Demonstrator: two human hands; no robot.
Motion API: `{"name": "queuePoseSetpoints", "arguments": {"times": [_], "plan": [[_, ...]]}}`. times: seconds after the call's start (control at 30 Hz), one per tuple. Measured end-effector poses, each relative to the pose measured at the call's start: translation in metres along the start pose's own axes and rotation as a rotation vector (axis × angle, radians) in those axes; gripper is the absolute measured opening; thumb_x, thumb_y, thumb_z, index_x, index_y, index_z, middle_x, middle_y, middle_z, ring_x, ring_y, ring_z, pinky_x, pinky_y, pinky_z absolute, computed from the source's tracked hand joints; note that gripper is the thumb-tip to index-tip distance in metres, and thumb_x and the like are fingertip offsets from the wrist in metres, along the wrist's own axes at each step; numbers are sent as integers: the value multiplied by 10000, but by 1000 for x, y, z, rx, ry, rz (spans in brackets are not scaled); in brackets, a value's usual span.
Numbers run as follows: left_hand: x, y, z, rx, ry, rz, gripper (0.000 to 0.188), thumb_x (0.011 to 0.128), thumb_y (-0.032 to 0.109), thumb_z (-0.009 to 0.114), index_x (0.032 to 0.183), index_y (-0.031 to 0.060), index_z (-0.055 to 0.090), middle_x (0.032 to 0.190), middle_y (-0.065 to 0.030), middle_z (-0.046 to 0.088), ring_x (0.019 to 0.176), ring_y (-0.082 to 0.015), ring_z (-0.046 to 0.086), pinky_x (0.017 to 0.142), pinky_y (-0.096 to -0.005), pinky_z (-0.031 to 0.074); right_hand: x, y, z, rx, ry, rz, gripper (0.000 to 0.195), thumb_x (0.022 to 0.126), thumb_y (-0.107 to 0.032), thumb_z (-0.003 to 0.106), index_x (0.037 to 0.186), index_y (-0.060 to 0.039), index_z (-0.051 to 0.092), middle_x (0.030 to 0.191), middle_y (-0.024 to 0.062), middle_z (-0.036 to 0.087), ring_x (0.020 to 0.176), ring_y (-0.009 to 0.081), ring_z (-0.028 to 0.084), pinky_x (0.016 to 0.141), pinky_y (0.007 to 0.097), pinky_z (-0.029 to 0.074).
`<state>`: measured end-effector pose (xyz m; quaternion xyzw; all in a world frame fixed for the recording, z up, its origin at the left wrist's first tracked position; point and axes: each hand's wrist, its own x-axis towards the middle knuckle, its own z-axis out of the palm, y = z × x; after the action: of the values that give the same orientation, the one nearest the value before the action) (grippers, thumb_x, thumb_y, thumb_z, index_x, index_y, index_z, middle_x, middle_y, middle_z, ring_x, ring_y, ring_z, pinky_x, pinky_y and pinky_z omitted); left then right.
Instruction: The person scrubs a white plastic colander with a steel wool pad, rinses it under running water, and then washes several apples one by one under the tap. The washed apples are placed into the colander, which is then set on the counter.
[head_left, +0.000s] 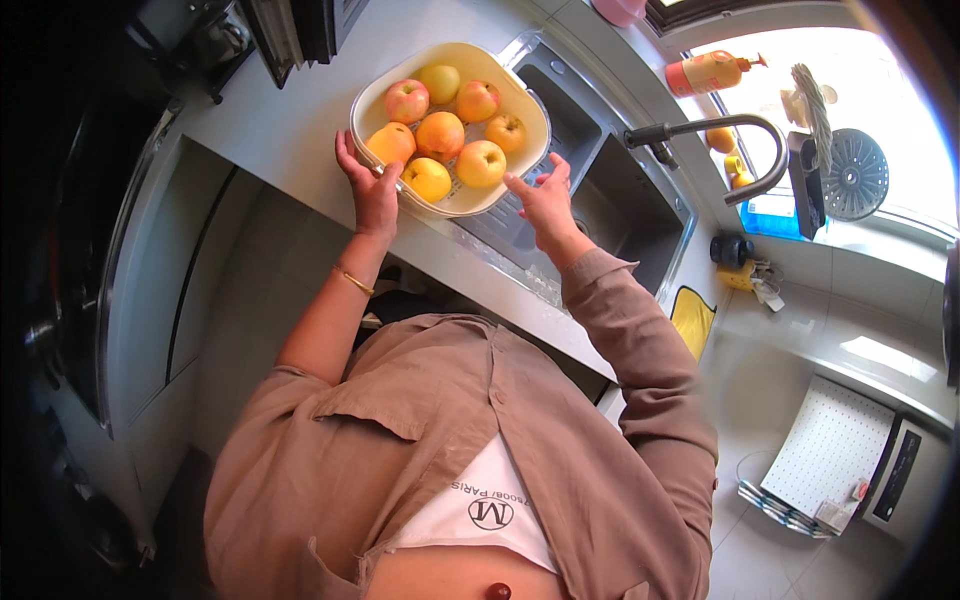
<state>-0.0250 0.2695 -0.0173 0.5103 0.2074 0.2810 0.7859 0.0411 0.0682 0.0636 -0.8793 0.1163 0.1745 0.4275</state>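
Observation:
A cream plastic draining basket (487, 204) sits over the worktop and the sink's left edge, partly covering the sink. Inside lie several apples, such as a red-blushed apple (406, 101) and a yellow apple (481, 164), with an orange-coloured round fruit (439, 135) in the middle. My left hand (369, 184) holds the basket's near left corner, thumb at the rim and fingers along the outer wall. At the near right corner, my right hand (546, 199) has its fingers apart, its thumb overlapping the rim; whether it touches is unclear.
Right of the basket is a dark double-bowl sink (630, 202) with a curved metal faucet (750, 127). Water drops wet its near edge. A pump bottle (705, 73) and a round drain-like disc (853, 174) are by the window. A black cooktop (75, 247) lies left.

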Motion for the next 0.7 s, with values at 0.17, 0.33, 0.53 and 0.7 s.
{"name": "queuePoseSetpoints", "arguments": {"times": [0.17, 0.33, 0.53, 0.7], "plan": [[-2, -17, -17, -96, -45, -333, 905, 793, 83, 679, 1486, 116, 100, 1451, -97, 309, 1313, -255, 366, 1079, -394, 356, 21, -2, 3, 458, -224, 156, 938, 797, -137, 690, 1489, -185, 59, 1394, 190, 331, 1267, 368, 424, 808, 591, 499], [4, -6, -23, -63, -107, -553, 891, 759, 141, 694, 1466, 243, 162, 1371, -62, 387, 1195, -226, 451, 875, -449, 498, 21, 17, 26, 622, -343, 132, 921, 797, -61, 628, 1445, -262, 5, 1398, 199, 346, 1167, 424, 516, 831, 636, 488], [17, 5, -36, -65, -187, -564, 807, 764, 136, 655, 1445, 247, 237, 1324, -61, 434, 1189, -237, 471, 858, -466, 523, -12, 13, 40, 765, -289, 155, 913, 801, 18, 562, 1426, -294, -26, 1391, 201, 335, 1151, 428, 523, 835, 639, 494], [24, 11, -48, -113, -242, -555, 736, 783, 117, 640, 1427, 199, 293, 1311, -68, 462, 1192, -244, 494, 876, -425, 540, -39, 19, 50, 793, -280, 221, 926, 823, -19, 573, 1422, -282, -82, 1415, 176, 312, 1207, 405, 490, 893, 649, 461]]}}
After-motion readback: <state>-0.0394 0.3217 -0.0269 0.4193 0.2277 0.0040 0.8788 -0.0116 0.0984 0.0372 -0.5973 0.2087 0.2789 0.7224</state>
